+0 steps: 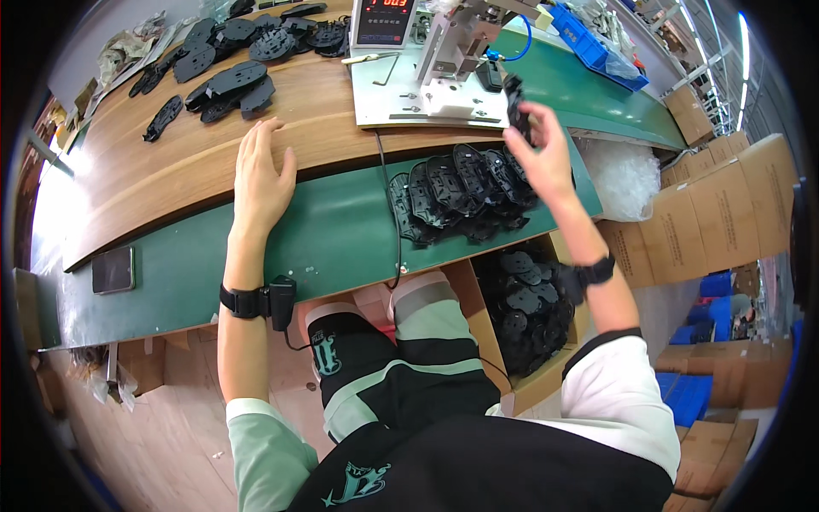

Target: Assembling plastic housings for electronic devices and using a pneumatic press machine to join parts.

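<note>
My right hand [543, 154] pinches a black molded plastic part [515, 98] between thumb and fingers, raised beside the right edge of the white machine base [384, 94]. My left hand [263, 175] holds nothing; it rests at the wooden board's front edge with fingers stretched forward and thumb apart. Below my right hand, a row of overlapping black plastic shells [452, 183] lies on the green tabletop [333, 230]. More loose black shells [230, 85] are spread over the wooden board [128, 188], beyond my left hand.
A metal press fixture [456, 60] and a display box with red digits [383, 24] stand on the base. A black cable [390, 196] crosses the table. A phone [113, 270] lies at left. An open carton [486, 316] holds black parts. A blue bin [589, 43] sits far right.
</note>
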